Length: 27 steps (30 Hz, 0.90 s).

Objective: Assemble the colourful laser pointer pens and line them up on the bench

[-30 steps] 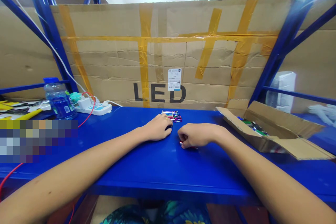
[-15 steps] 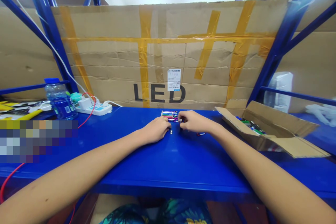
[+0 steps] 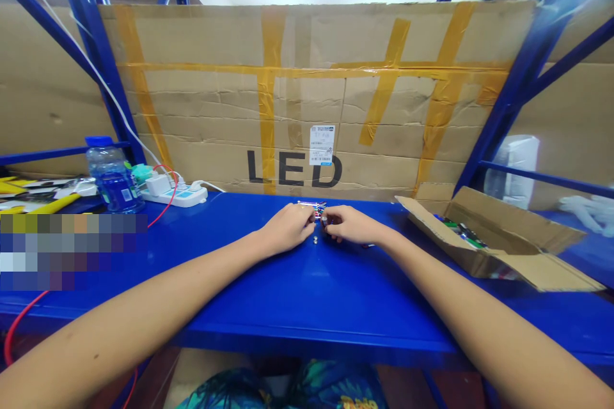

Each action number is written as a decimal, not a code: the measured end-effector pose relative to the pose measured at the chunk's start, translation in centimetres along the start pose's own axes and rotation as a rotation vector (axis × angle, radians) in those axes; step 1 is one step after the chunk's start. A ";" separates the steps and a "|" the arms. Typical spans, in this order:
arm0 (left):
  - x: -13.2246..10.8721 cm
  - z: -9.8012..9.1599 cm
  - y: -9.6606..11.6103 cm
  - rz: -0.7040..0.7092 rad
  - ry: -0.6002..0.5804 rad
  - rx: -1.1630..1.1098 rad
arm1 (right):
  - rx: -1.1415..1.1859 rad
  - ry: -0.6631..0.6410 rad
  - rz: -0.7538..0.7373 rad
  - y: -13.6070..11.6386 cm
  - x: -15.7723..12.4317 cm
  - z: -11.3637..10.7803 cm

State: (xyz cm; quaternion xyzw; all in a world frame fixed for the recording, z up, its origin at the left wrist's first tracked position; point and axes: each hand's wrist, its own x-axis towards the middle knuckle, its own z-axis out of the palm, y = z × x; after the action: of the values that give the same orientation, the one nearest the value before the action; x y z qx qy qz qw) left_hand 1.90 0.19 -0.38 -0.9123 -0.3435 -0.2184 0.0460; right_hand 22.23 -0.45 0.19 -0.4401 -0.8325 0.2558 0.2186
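Both hands meet at the middle of the blue shelf [image 3: 297,294]. My left hand [image 3: 289,227] is curled, its fingertips pinched next to a small pile of coloured metallic sticks [image 3: 313,207]. My right hand [image 3: 346,225] is also curled, its fingertips pinching a small dark piece right beside the left fingertips. A tiny silver round part [image 3: 314,240] lies on the shelf just below the two hands. A small reddish piece [image 3: 368,245] lies by my right wrist. What the left fingers hold is hidden.
An open cardboard box [image 3: 499,239] with coloured items stands at the right. A taped cardboard sheet marked LED [image 3: 307,96] forms the back wall. At the left are a water bottle [image 3: 112,179], a white power strip [image 3: 175,195] and a red cable [image 3: 163,208].
My right hand moved up from the near shelf to the pile, then closer to my left hand. A reddish piece stays on the shelf by its wrist.
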 end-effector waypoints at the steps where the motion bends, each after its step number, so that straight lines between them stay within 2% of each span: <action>1: 0.0 0.0 0.0 -0.002 0.036 -0.017 | -0.002 -0.002 -0.015 0.0 0.0 0.0; 6: 0.0 0.0 0.3 0.065 0.116 -0.073 | -0.007 0.007 -0.044 -0.2 -0.1 0.1; 14: -0.3 -0.1 0.3 0.219 0.056 -0.091 | 0.032 -0.006 -0.054 0.3 0.3 0.3; 19: -0.5 -0.4 0.4 0.186 0.059 -0.082 | -0.008 -0.021 -0.036 0.4 0.2 -0.3; 22: -0.6 -0.4 0.4 0.160 0.015 -0.021 | -0.089 -0.024 -0.030 0.3 0.1 -0.6; 27: -0.6 0.4 -0.3 0.235 -0.114 0.105 | -0.152 -0.015 -0.066 0.4 0.1 -0.6</action>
State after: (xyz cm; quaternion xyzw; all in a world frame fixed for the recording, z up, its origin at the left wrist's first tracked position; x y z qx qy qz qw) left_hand 1.42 0.18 -1.04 -0.9535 -0.2473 -0.1409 0.0991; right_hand 22.74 -0.05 0.43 -0.4258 -0.8652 0.1877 0.1868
